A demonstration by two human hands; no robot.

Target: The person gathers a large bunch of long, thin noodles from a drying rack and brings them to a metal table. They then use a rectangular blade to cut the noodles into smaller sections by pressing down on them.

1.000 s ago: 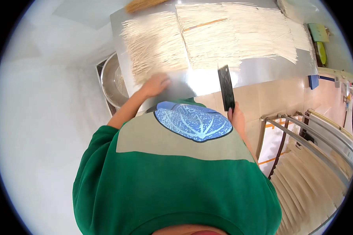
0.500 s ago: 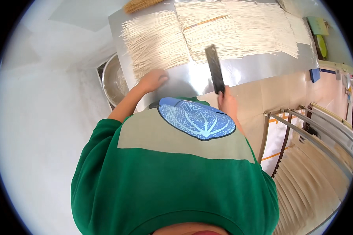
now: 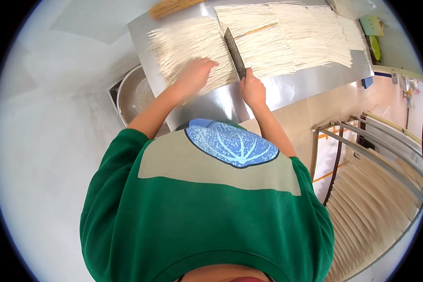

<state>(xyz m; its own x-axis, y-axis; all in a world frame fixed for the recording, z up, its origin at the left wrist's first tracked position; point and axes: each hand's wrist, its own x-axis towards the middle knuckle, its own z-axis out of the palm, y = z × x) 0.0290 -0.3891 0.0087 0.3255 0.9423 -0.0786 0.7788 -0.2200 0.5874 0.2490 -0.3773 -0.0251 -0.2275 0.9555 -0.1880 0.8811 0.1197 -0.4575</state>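
Flat mats of thin, pale dried noodles (image 3: 315, 37) lie side by side along a shiny metal table (image 3: 286, 89). My right hand (image 3: 254, 88) grips the handle of a dark, straight-bladed knife (image 3: 235, 51). Its blade is seen nearly edge-on, lying along the gap between the leftmost noodle mat (image 3: 188, 40) and the adjoining one. On the near part of that leftmost mat rests my left hand (image 3: 197, 74), slightly blurred, its fingers apart and pointing toward the blade. A thin brown stick (image 3: 257, 30) lies across the second mat.
A straw brush (image 3: 174, 6) sits at the table's far left edge. Below the left edge stands a round metal basin (image 3: 127, 96). At right, a metal rack (image 3: 380, 171) holds rows of hanging noodles (image 3: 366, 211). Green items (image 3: 374, 47) are beyond the table's right end.
My right hand has brought the knife left and forward from the table's front edge to the gap between mats. My left hand has moved forward and right onto the noodles.
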